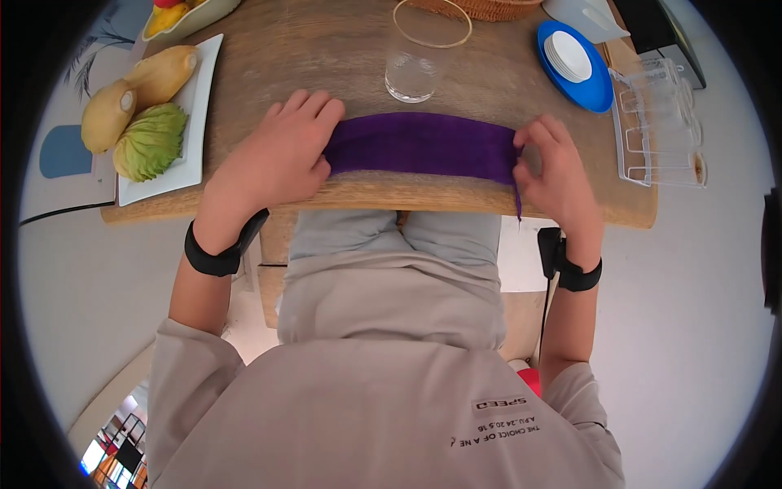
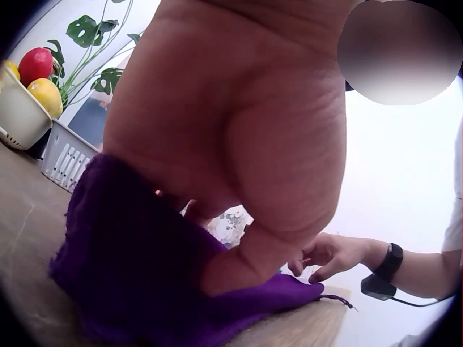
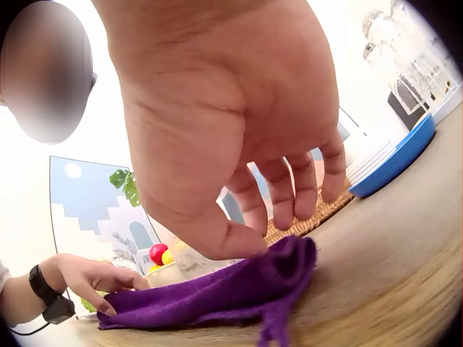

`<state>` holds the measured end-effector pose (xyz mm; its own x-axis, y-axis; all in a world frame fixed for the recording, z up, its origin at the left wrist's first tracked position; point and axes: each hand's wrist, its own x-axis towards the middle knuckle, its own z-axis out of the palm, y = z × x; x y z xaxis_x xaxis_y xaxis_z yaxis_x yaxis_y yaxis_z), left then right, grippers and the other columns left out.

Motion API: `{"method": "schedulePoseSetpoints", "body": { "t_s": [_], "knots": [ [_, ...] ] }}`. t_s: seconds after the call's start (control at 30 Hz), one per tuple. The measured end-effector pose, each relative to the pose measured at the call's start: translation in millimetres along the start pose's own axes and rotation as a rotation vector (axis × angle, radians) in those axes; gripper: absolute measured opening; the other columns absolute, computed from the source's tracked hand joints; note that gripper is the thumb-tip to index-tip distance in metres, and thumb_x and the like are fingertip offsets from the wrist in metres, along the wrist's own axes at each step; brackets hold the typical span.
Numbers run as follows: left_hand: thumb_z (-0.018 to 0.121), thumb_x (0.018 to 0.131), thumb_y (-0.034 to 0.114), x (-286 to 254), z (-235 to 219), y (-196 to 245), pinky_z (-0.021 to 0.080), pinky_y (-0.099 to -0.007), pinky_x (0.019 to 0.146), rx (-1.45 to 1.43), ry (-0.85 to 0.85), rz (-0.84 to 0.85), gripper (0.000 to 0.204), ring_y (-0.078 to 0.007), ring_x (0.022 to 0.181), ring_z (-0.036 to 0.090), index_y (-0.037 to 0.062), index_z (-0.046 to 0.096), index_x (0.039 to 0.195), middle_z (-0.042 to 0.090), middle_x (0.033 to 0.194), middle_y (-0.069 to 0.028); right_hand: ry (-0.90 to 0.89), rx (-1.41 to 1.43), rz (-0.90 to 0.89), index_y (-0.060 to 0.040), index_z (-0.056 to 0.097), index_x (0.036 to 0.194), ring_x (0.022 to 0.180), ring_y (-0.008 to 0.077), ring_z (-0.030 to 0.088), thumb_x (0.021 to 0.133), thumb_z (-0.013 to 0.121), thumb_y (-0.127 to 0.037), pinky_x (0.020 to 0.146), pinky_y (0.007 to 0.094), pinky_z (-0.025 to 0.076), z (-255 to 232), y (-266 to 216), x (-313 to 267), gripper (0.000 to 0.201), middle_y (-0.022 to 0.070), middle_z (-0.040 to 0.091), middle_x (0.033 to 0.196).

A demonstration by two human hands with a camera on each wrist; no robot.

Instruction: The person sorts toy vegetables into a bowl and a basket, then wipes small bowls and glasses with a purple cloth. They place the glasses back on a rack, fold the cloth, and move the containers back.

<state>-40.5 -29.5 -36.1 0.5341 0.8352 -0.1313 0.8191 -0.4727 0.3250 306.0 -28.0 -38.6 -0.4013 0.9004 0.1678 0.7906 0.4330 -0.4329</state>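
Note:
A purple cloth (image 1: pixel 423 147), folded into a long strip, lies along the front edge of the wooden table. My left hand (image 1: pixel 281 155) holds its left end, thumb on the near side and fingers on the far side. In the left wrist view the thumb presses into the cloth (image 2: pixel 145 267). My right hand (image 1: pixel 558 167) is at the other end, its fingers bent and spread. The right wrist view shows its thumb tip at the strip's top edge, the other fingers apart from the thumb. A loose purple string (image 3: pixel 275 325) hangs from that end.
A clear glass (image 1: pixel 411 73) with a gold rim stands behind the cloth. On the left, a white tray (image 1: pixel 199 122) bears fruit. To the right are a blue plate (image 1: pixel 603 94) with stacked white discs and a rack (image 1: pixel 627 155) of glasses. A wicker basket (image 1: pixel 497 10) is behind.

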Motion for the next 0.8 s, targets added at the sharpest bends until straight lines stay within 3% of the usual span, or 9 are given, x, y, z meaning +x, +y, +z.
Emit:
{"method": "schedulePoseSetpoints", "body": {
  "t_s": [0.13,0.17,0.23,0.37,0.47,0.57,0.67,0.8],
  "knots": [
    [0.064,0.077,-0.001,8,10,-2,0.044,-0.0422,0.094,-0.080,0.114,0.141,0.034,-0.0353,0.110,0.051,0.0002,0.053,0.109,0.054,0.112,-0.0153,0.103,0.052,-0.152,-0.0023,0.061,0.101,0.102,0.0344,0.055,0.071,0.068,0.000,0.089,0.0477,0.047,19,-23,22,0.030,0.0140,0.057,0.102],
    [0.064,0.077,-0.002,11,13,-5,0.044,-0.0423,0.093,-0.086,0.137,0.184,0.033,-0.0351,0.109,0.051,0.0006,0.054,0.108,0.054,0.111,-0.0150,0.044,0.066,-0.130,-0.0020,0.061,0.101,0.100,0.0345,0.055,0.071,0.067,0.001,0.089,0.0472,0.047,22,-22,24,0.030,0.0138,0.057,0.101],
    [0.064,0.076,-0.003,12,8,-8,0.044,-0.0425,0.092,-0.072,0.098,0.154,0.032,-0.0346,0.108,0.051,0.0012,0.054,0.106,0.054,0.108,-0.0144,-0.079,0.091,-0.087,-0.0016,0.061,0.100,0.096,0.0347,0.054,0.071,0.066,0.004,0.088,0.0462,0.048,28,-18,28,0.031,0.0136,0.056,0.098],
    [0.063,0.074,-0.006,-1,3,-8,0.043,-0.0426,0.090,0.026,0.066,0.100,0.031,-0.0339,0.106,0.051,0.0028,0.053,0.102,0.053,0.105,-0.0135,-0.096,0.034,-0.124,-0.0022,0.060,0.099,0.093,0.0331,0.054,0.068,0.063,0.007,0.084,0.0431,0.048,25,-17,23,0.033,0.0119,0.055,0.096],
    [0.062,0.076,-0.002,-14,25,-11,0.042,-0.0415,0.091,0.130,0.079,0.127,0.032,-0.0327,0.111,0.051,0.0021,0.054,0.107,0.053,0.114,-0.0149,-0.063,-0.072,-0.171,-0.0035,0.060,0.097,0.091,0.0310,0.053,0.065,0.063,0.008,0.079,0.0410,0.047,32,-15,8,0.034,0.0106,0.054,0.094],
    [0.065,0.074,-0.001,-22,45,-12,0.038,-0.0483,0.097,0.102,0.215,0.160,0.037,-0.0397,0.119,0.048,0.0026,0.050,0.108,0.050,0.132,-0.0182,-0.022,-0.135,-0.203,-0.0035,0.060,0.098,0.090,0.0306,0.053,0.064,0.065,0.005,0.076,0.0409,0.046,43,-11,-10,0.035,0.0106,0.053,0.095],
    [0.070,0.078,0.009,-27,38,-10,0.034,-0.0535,0.103,-0.090,0.170,0.086,0.051,-0.0414,0.127,0.044,-0.0001,0.049,0.123,0.044,0.144,-0.0199,-0.041,-0.107,-0.190,-0.0026,0.060,0.099,0.092,0.0319,0.053,0.065,0.067,0.002,0.077,0.0423,0.045,35,-20,-16,0.036,0.0115,0.055,0.099],
    [0.074,0.081,0.021,-15,23,13,0.032,-0.0542,0.106,0.008,0.117,0.080,0.072,-0.0381,0.129,0.044,-0.0028,0.042,0.141,0.045,0.143,-0.0199,-0.052,-0.120,-0.217,-0.0017,0.059,0.099,0.097,0.0341,0.053,0.064,0.070,-0.002,0.081,0.0448,0.045,36,-24,-15,0.036,0.0137,0.055,0.106]
  ]
}}
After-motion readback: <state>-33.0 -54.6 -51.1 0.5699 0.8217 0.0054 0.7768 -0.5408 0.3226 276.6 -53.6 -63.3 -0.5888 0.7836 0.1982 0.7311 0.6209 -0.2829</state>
